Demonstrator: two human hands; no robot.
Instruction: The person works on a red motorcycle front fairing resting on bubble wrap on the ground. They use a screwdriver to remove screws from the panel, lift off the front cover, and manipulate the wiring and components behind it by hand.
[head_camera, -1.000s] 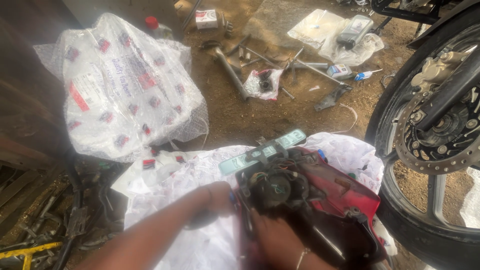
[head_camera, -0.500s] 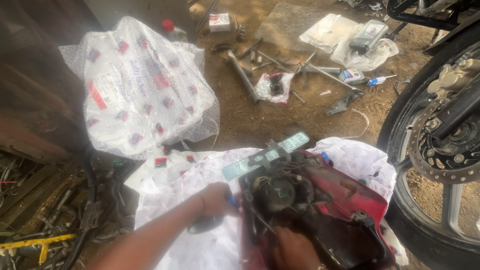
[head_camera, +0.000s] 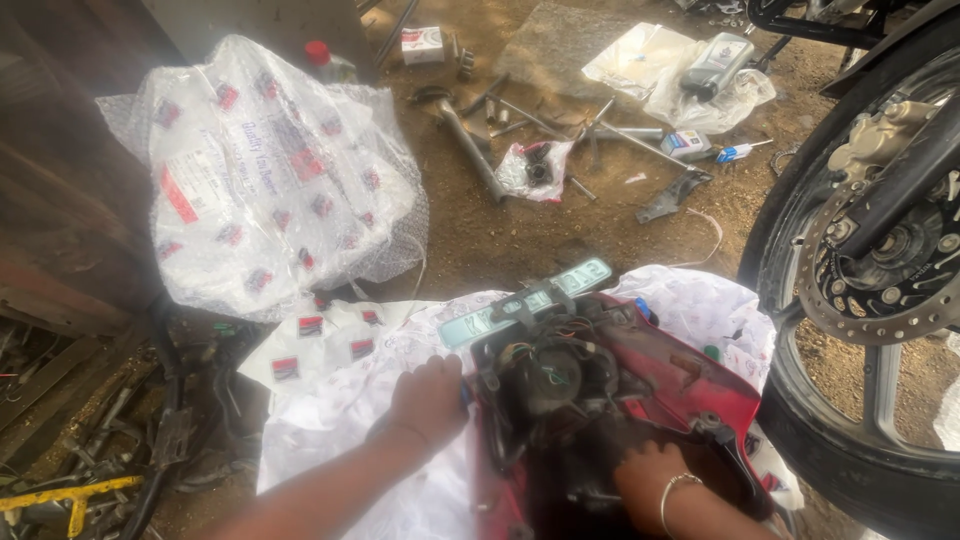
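Note:
A red motorcycle headlight fairing (head_camera: 690, 385) lies face down on white printed plastic wrap (head_camera: 330, 430), its black lamp housing (head_camera: 555, 375) and coloured wires showing. A pale green strip (head_camera: 525, 300) sticks out at its far end. My left hand (head_camera: 430, 400) is closed against the fairing's left edge beside the housing; something small and blue shows at its fingers. My right hand (head_camera: 650, 480), with a bracelet on the wrist, presses on the dark inside of the fairing near its lower end.
A motorcycle front wheel (head_camera: 880, 300) with a brake disc stands at the right. A bubble-wrapped bundle (head_camera: 270, 180) sits at the upper left. Metal rods, tools and small boxes (head_camera: 560, 130) litter the dirt behind. Scrap metal (head_camera: 90, 450) lies at the lower left.
The view has shifted slightly. My left hand has slid forward to the fairing's left edge, and my right hand has moved further right inside the fairing.

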